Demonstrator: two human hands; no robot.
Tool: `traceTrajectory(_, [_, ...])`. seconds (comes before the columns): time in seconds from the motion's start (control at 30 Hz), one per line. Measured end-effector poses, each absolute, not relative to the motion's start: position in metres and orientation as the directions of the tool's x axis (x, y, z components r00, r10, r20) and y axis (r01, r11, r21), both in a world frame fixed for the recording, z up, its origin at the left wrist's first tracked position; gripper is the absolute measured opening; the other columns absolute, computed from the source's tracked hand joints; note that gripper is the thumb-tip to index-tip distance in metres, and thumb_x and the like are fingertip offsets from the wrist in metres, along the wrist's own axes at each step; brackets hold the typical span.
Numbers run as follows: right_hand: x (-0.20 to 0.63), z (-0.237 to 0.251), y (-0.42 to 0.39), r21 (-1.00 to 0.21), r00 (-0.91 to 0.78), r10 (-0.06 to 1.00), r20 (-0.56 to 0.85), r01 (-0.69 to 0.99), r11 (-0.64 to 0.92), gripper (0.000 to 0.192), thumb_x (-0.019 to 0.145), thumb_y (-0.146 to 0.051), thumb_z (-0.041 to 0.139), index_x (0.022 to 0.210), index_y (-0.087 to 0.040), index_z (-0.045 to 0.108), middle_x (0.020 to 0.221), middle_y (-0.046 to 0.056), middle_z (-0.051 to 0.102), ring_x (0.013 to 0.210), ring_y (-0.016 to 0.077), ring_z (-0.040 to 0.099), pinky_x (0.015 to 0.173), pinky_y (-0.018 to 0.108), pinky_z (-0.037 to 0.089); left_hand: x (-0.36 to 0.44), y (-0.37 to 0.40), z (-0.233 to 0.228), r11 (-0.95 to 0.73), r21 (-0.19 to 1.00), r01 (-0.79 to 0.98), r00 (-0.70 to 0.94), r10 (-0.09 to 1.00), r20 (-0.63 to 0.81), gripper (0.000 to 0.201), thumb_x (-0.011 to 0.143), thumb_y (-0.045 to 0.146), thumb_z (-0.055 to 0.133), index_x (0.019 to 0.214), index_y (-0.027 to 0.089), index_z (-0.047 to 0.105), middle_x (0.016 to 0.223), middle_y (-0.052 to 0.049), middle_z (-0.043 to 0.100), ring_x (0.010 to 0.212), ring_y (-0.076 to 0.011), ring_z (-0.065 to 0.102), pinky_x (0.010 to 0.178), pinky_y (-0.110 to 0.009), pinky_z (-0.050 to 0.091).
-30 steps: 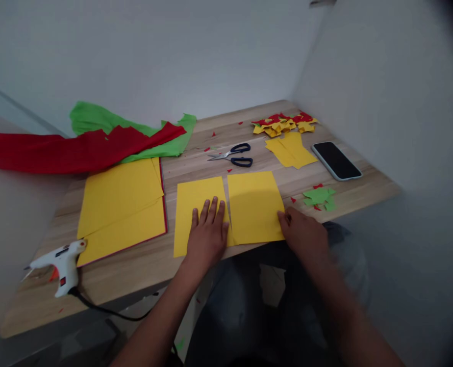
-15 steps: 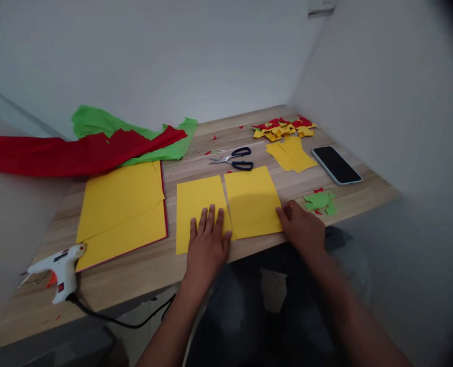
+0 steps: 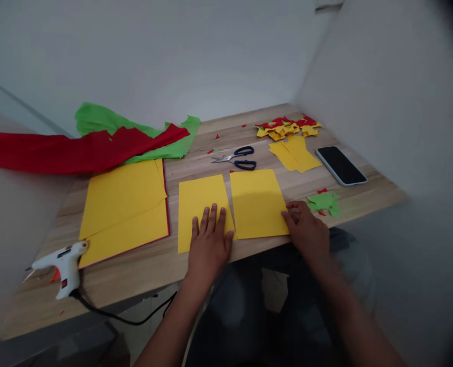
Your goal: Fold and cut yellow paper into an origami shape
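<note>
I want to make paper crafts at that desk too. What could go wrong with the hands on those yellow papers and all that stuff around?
The right yellow sheet sits near the table edge; the right hand touches only its corner, so it might slide off. The scissors lie just beyond the sheets, so a reaching hand could brush the blades. The glue gun has a cord hanging off the front; a knee might snag it.

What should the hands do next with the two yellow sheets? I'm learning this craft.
Probably slide the right yellow sheet left to meet the left yellow sheet: a narrow gap separates them, the left hand pins one flat, and the right hand grips the other's edge.
</note>
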State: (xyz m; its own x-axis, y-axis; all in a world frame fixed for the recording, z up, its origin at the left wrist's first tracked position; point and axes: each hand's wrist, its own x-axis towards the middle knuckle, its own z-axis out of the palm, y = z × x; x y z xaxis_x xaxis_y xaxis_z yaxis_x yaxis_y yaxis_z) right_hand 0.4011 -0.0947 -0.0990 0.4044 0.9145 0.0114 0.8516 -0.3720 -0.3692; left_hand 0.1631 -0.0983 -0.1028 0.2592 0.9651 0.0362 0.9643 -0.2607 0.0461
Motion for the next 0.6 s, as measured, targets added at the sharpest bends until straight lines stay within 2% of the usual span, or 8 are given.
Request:
traceTrajectory(0.47, [0.416, -0.106, -0.092, -0.486, 0.377, 0.923, 0.075, 0.822, -0.296, 0.016, 0.09, -0.034, 0.056, 0.097, -0.022, 0.063, 0.071, 0.001, 0.066, 0.061, 0.018, 0.055, 0.058, 0.027, 0.025, 0.161, -0.1, -0.101, -0.264, 0.042, 0.964, 0.26, 0.963, 0.071, 0.057, 0.101, 0.038, 0.031, 0.154, 0.015, 0.034, 0.162, -0.012, 0.028, 0.15, -0.0309, 0.023, 0.12, -0.056, 0.021])
traceTrajectory(0.6, [0.42, -0.11, -0.091, -0.525, 0.369, 0.92, 0.13, 0.813, -0.251, 0.021, 0.091, -0.039, 0.053, 0.091, -0.021, 0.064, 0.071, 0.002, 0.066, 0.064, 0.0191, 0.056, 0.057, 0.027, 0.026, 0.162, -0.116, -0.098, -0.251, 0.027, 0.967, 0.251, 0.968, 0.034, 0.074, 0.095, 0.055, 0.044, 0.153, 0.011, 0.033, 0.162, -0.019, 0.024, 0.149, -0.0364, 0.022, 0.118, -0.06, 0.022])
